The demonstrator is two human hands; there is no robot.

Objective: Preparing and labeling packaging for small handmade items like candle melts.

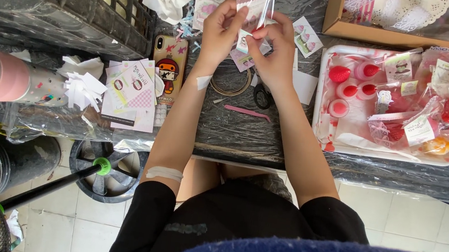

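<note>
I see my left hand and right hand up over the far side of the table. Both grips pinch one small clear bag with a pink card inside. A white tray of little red toys sits near the right edge.

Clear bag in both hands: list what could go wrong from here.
1. The clear bag is pinched only at its edges by the left hand and right hand; it might slip or tear.
2. Scissors lie just under the right wrist and could get knocked.
3. Loose cards nearby may scatter.
</note>
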